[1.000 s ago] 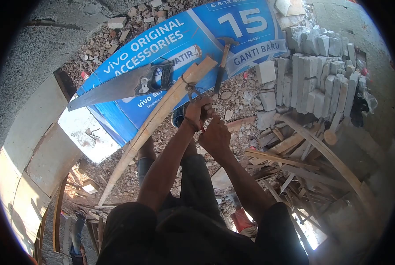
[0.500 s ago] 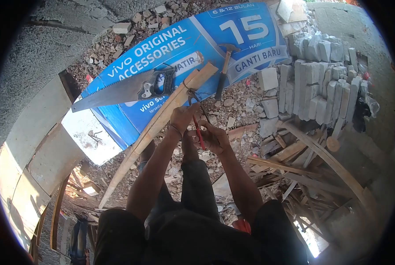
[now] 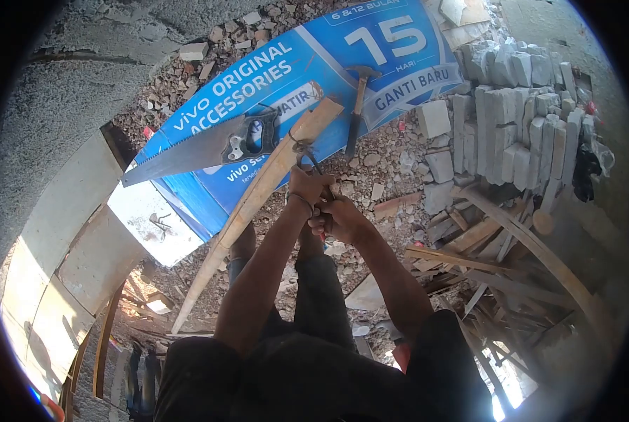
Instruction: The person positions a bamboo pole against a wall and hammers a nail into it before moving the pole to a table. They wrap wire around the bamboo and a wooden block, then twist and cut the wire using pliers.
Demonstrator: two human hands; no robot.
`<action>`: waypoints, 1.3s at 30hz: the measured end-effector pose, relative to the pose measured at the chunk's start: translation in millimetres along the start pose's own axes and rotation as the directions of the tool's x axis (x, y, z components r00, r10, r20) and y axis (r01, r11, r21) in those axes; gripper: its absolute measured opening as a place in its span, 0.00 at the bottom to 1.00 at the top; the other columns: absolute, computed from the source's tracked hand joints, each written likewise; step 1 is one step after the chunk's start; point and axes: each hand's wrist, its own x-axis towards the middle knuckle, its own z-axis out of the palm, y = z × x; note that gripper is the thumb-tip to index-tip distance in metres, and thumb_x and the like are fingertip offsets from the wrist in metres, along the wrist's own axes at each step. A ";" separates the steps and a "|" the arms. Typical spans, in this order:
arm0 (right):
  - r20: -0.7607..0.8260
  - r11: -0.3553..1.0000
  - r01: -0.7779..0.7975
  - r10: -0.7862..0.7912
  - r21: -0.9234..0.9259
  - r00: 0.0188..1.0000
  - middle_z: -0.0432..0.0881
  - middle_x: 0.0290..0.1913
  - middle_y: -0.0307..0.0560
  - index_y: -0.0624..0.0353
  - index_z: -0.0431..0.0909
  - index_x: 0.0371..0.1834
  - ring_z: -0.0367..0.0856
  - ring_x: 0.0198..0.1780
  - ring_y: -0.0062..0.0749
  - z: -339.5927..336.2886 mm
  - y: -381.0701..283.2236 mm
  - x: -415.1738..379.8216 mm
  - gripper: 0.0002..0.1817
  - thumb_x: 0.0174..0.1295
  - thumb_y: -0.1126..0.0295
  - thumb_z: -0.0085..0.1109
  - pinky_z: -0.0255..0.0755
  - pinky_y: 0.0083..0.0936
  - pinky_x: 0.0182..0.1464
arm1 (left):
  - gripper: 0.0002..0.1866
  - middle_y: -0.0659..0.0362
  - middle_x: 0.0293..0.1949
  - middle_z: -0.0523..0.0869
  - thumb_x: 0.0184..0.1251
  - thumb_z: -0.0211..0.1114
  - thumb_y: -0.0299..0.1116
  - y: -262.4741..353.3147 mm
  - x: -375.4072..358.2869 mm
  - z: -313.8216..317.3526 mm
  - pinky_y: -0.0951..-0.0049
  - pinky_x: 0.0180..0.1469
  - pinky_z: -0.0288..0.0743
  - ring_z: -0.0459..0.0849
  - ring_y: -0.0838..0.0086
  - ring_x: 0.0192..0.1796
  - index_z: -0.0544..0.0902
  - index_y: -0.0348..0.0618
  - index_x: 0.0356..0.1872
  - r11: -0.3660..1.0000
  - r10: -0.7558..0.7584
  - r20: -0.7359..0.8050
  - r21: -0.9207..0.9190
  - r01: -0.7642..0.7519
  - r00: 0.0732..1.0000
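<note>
Over the rubble, hands [image 3: 325, 204] now closed together on pliers [image 3: 311, 160] at the plank [image 3: 258, 193]; saw [image 3: 195, 149], hammer [image 3: 356, 105] just beside.

You see a blue banner [image 3: 328, 63] with white lettering, a grey saw [image 3: 188, 151] with a black handle, a pale tan plank [image 3: 258, 190], whitish-grey blocks [image 3: 518, 119], and brown and grey rubble [image 3: 392, 169]
</note>
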 end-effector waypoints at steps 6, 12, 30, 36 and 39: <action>-0.114 0.923 0.018 -0.067 -0.385 0.991 0.70 0.28 0.42 0.60 0.68 0.44 0.71 0.26 0.26 15.8 -12.1 -5.7 0.07 0.65 0.80 0.43 0.71 0.27 0.27 | 0.12 0.50 0.25 0.83 0.51 0.67 0.20 -1.6 -9.4 3.0 0.73 0.20 0.80 0.84 0.67 0.21 0.74 0.34 0.35 0.852 0.082 0.152 -0.523 0.009 0.985; -0.177 0.314 -0.059 -0.363 -0.948 0.915 0.78 0.33 0.56 0.66 0.69 0.42 0.82 0.36 0.47 9.8 -15.2 -2.8 0.08 0.59 0.80 0.49 0.76 0.41 0.37 | 0.10 0.52 0.25 0.83 0.55 0.61 0.22 -30.2 6.8 4.1 0.70 0.21 0.80 0.82 0.67 0.20 0.74 0.36 0.39 0.642 0.210 0.406 -0.743 0.188 0.889; -0.054 -0.169 -0.163 -0.513 -0.972 0.857 0.83 0.45 0.61 0.62 0.69 0.59 0.84 0.47 0.55 8.9 -19.3 -5.1 0.20 0.65 0.68 0.55 0.77 0.43 0.45 | 0.21 0.49 0.40 0.82 0.65 0.64 0.38 13.3 -37.7 -26.4 0.55 0.46 0.79 0.84 0.54 0.43 0.76 0.41 0.56 0.121 0.977 -0.041 0.912 -0.391 0.208; -0.198 0.701 -0.175 0.050 -0.691 0.979 0.82 0.56 0.51 0.61 0.73 0.63 0.83 0.55 0.35 17.3 -63.5 -25.5 0.23 0.71 0.58 0.55 0.77 0.25 0.43 | 0.19 0.48 0.38 0.83 0.68 0.60 0.44 2.2 -18.3 -12.9 0.50 0.38 0.81 0.85 0.50 0.41 0.77 0.39 0.51 0.427 0.741 -0.052 0.806 -0.410 0.670; -0.293 0.398 -0.238 -0.082 -0.886 0.953 0.80 0.59 0.51 0.61 0.72 0.64 0.83 0.55 0.37 19.4 -62.7 -26.2 0.22 0.73 0.59 0.52 0.78 0.24 0.43 | 0.18 0.48 0.36 0.84 0.68 0.60 0.43 5.3 -16.7 -11.9 0.51 0.39 0.81 0.85 0.50 0.41 0.79 0.40 0.48 0.382 0.765 -0.074 0.852 -0.358 0.640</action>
